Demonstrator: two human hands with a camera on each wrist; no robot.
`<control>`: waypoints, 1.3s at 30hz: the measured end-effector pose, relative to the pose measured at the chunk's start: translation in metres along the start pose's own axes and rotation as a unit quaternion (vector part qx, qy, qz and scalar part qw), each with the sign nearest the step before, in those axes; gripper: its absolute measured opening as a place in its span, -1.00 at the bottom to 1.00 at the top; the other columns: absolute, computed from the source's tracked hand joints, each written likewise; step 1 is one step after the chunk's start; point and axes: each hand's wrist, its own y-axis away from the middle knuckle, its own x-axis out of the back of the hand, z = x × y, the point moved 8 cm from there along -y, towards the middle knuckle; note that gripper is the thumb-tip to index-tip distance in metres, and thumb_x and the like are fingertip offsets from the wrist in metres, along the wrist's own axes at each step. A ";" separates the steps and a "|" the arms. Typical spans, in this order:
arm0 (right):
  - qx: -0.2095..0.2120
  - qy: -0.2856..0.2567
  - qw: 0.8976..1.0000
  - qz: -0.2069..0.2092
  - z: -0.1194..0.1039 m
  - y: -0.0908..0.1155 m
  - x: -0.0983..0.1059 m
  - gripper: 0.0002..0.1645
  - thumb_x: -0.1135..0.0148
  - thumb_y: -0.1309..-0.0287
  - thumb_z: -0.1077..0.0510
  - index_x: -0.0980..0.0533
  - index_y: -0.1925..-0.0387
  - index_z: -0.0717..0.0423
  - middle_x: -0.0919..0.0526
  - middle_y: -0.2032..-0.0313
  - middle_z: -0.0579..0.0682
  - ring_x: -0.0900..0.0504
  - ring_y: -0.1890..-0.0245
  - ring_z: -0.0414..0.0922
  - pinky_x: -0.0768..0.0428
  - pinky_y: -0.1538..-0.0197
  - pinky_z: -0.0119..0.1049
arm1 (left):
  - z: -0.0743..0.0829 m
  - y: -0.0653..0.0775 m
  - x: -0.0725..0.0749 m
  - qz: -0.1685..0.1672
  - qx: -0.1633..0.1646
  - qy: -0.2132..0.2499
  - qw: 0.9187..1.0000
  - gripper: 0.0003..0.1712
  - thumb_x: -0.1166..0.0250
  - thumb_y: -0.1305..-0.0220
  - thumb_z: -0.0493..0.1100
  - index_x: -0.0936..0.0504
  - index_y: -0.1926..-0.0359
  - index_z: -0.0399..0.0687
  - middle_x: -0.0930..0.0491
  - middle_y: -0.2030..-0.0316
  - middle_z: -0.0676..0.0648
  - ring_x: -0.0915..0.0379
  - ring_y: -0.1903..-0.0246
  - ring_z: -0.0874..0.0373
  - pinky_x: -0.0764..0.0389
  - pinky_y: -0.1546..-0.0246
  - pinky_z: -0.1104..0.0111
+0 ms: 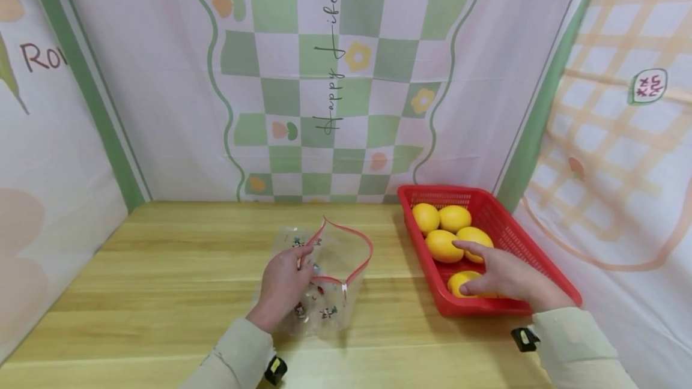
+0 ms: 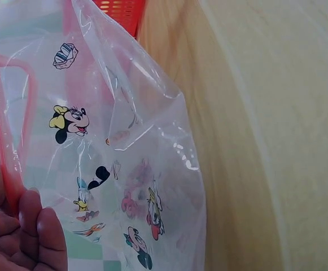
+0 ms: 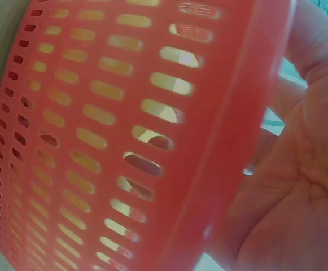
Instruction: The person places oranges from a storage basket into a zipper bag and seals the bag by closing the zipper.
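Observation:
My left hand (image 1: 285, 284) pinches the red zip edge of a clear plastic zip bag (image 1: 337, 308) printed with small cartoon figures. The bag's mouth gapes in a loop, its white slider (image 1: 344, 287) at the front right. In the left wrist view, curled fingertips (image 2: 31, 206) grip the red strip. Over the front of a red plastic basket (image 1: 449, 304) hovers my right hand (image 1: 510, 278), thumb and fingers spread apart. Several yellow lemons (image 1: 443, 246) lie in the basket; the nearest lemon (image 1: 459, 281) is partly covered by this hand. From the right wrist, the basket's slotted wall (image 3: 96, 135) hides the fingertips.
Both bag and basket are on a light wooden table (image 1: 162, 281), the basket at the right. A printed curtain (image 1: 357, 77) hangs behind the table, and more cloth hangs at both sides. Each wrist wears a small black device.

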 end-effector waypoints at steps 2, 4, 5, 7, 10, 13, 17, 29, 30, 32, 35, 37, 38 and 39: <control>0.007 0.003 1.000 0.002 0.001 0.000 -0.001 0.22 -0.61 0.07 -0.27 -0.27 -0.56 0.00 -0.46 -0.35 0.38 -0.54 -0.13 0.21 -0.64 -0.10 0.24 | 0.000 0.000 0.000 0.001 0.000 0.000 1.000 -0.53 -0.30 -0.33 -0.24 -0.69 -0.26 -0.08 -0.74 0.06 -0.17 -0.16 0.83 0.29 -0.22 0.81 0.46; 0.015 0.003 1.000 0.003 0.000 0.001 -0.002 0.21 -0.61 0.08 -0.27 -0.29 -0.55 0.02 -0.47 -0.35 0.38 -0.55 -0.12 0.20 -0.63 -0.10 0.24 | 0.000 0.000 -0.001 0.001 -0.001 -0.002 1.000 -0.53 -0.30 -0.33 -0.24 -0.69 -0.26 -0.08 -0.74 0.07 -0.17 -0.15 0.83 0.30 -0.21 0.80 0.46; 0.020 0.002 1.000 0.005 0.000 0.001 -0.002 0.20 -0.61 0.07 -0.26 -0.30 -0.54 0.03 -0.47 -0.35 0.37 -0.55 -0.12 0.19 -0.63 -0.12 0.24 | 0.001 0.000 -0.001 0.002 -0.004 -0.003 1.000 -0.54 -0.30 -0.33 -0.24 -0.69 -0.25 -0.09 -0.74 0.08 -0.17 -0.15 0.83 0.30 -0.21 0.80 0.46; 0.028 0.000 1.000 0.007 -0.001 0.001 -0.003 0.18 -0.61 0.07 -0.25 -0.32 -0.53 0.04 -0.48 -0.35 0.36 -0.55 -0.13 0.18 -0.62 -0.14 0.24 | 0.001 0.000 -0.001 0.004 -0.007 -0.005 1.000 -0.54 -0.31 -0.33 -0.23 -0.69 -0.25 -0.09 -0.75 0.08 -0.17 -0.14 0.83 0.30 -0.21 0.80 0.45; 0.041 0.004 0.999 0.012 -0.002 0.002 -0.003 0.16 -0.62 0.07 -0.23 -0.34 -0.51 0.08 -0.50 -0.33 0.35 -0.55 -0.12 0.18 -0.62 -0.13 0.23 | 0.001 0.000 -0.001 0.005 -0.012 -0.007 1.000 -0.55 -0.31 -0.34 -0.24 -0.69 -0.24 -0.11 -0.74 0.01 -0.19 -0.14 0.83 0.30 -0.21 0.80 0.44; 0.051 0.008 0.999 0.017 -0.004 0.002 -0.003 0.14 -0.63 0.07 -0.21 -0.37 -0.49 0.10 -0.52 -0.31 0.32 -0.56 -0.10 0.17 -0.64 -0.12 0.21 | 0.001 0.000 -0.001 0.005 -0.014 -0.007 1.000 -0.55 -0.31 -0.34 -0.24 -0.69 -0.24 -0.11 -0.73 -0.04 -0.21 -0.14 0.83 0.29 -0.22 0.79 0.43; 0.058 0.003 0.998 0.015 -0.006 0.001 -0.005 0.08 -0.63 0.05 -0.16 -0.40 -0.47 0.11 -0.57 -0.25 0.27 -0.56 -0.08 0.16 -0.68 -0.08 0.15 | 0.001 0.000 -0.001 0.008 -0.019 -0.010 1.000 -0.55 -0.31 -0.33 -0.24 -0.70 -0.23 -0.11 -0.73 -0.06 -0.21 -0.13 0.81 0.28 -0.24 0.77 0.41; 0.041 0.001 0.999 -0.005 0.000 -0.004 -0.014 0.02 -0.61 0.02 -0.17 -0.44 -0.46 0.01 -0.59 -0.24 0.18 -0.56 -0.12 0.14 -0.65 -0.12 0.19 | 0.001 0.000 -0.003 0.010 -0.021 -0.013 1.000 -0.55 -0.32 -0.31 -0.26 -0.71 -0.22 -0.12 -0.73 -0.08 -0.22 -0.12 0.80 0.28 -0.24 0.76 0.40; 0.042 0.000 0.999 -0.007 0.000 -0.004 -0.014 0.01 -0.61 0.02 -0.17 -0.44 -0.45 0.01 -0.59 -0.24 0.18 -0.55 -0.13 0.15 -0.65 -0.13 0.20 | 0.002 0.000 -0.003 0.010 -0.020 -0.013 1.000 -0.55 -0.32 -0.31 -0.26 -0.71 -0.22 -0.12 -0.72 -0.08 -0.22 -0.12 0.80 0.27 -0.24 0.76 0.40; 0.044 -0.001 0.999 -0.009 0.001 -0.005 -0.016 0.01 -0.61 0.02 -0.17 -0.45 -0.45 0.01 -0.60 -0.24 0.17 -0.55 -0.13 0.15 -0.65 -0.12 0.19 | 0.002 0.000 -0.003 0.009 -0.019 -0.013 1.000 -0.55 -0.32 -0.31 -0.26 -0.71 -0.22 -0.12 -0.72 -0.10 -0.22 -0.12 0.80 0.27 -0.24 0.76 0.40; 0.052 -0.004 0.999 -0.011 0.000 -0.006 -0.016 -0.01 -0.60 0.02 -0.16 -0.46 -0.44 0.00 -0.61 -0.23 0.15 -0.56 -0.12 0.11 -0.66 -0.12 0.17 | 0.002 0.000 -0.003 0.008 -0.018 -0.015 1.000 -0.55 -0.31 -0.31 -0.26 -0.71 -0.22 -0.11 -0.70 -0.14 -0.22 -0.12 0.80 0.27 -0.24 0.76 0.40; 0.060 -0.004 0.998 -0.013 -0.001 -0.007 -0.017 -0.02 -0.60 0.00 -0.15 -0.47 -0.44 0.00 -0.62 -0.22 0.14 -0.57 -0.10 0.08 -0.66 -0.13 0.17 | 0.002 0.000 -0.004 0.008 -0.018 -0.015 1.000 -0.55 -0.31 -0.31 -0.26 -0.71 -0.22 -0.11 -0.69 -0.17 -0.22 -0.11 0.80 0.27 -0.24 0.76 0.40; 0.062 -0.005 0.998 -0.014 -0.001 -0.007 -0.017 -0.04 -0.60 -0.01 -0.15 -0.47 -0.44 0.00 -0.62 -0.23 0.13 -0.57 -0.10 0.07 -0.65 -0.14 0.17 | 0.002 0.000 -0.004 0.008 -0.018 -0.015 1.000 -0.55 -0.31 -0.31 -0.26 -0.71 -0.22 -0.11 -0.68 -0.18 -0.22 -0.11 0.80 0.28 -0.24 0.76 0.40; 0.066 -0.006 0.998 -0.015 -0.002 -0.008 -0.018 -0.04 -0.59 -0.02 -0.14 -0.47 -0.44 0.01 -0.62 -0.23 0.13 -0.57 -0.10 0.07 -0.64 -0.16 0.18 | 0.002 0.000 -0.004 0.008 -0.019 -0.015 1.000 -0.55 -0.31 -0.32 -0.26 -0.71 -0.22 -0.11 -0.68 -0.18 -0.22 -0.11 0.80 0.28 -0.24 0.76 0.40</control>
